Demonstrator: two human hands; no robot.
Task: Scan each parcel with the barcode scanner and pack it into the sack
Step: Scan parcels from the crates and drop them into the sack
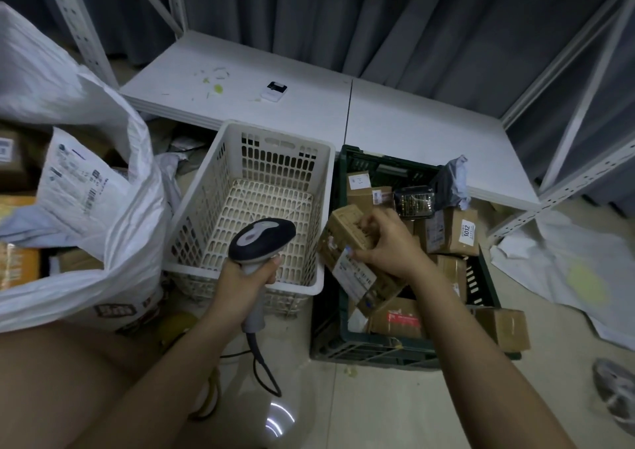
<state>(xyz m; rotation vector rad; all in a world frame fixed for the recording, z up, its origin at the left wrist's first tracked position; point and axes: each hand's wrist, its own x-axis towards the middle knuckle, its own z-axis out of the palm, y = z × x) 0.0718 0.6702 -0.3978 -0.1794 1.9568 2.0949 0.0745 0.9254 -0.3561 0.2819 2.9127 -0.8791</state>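
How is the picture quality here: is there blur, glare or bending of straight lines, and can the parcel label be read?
Head view: dim, bluish light; wide-angle bending curves the shelf posts; the sack at the left edge is smeared; a bright glare arc lies on the floor; the label on the parcel in the right hand is too soft to read.

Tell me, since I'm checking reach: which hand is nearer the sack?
Left. The left hand grips the scanner beside the sack; the right hand holds a parcel over the green crate.
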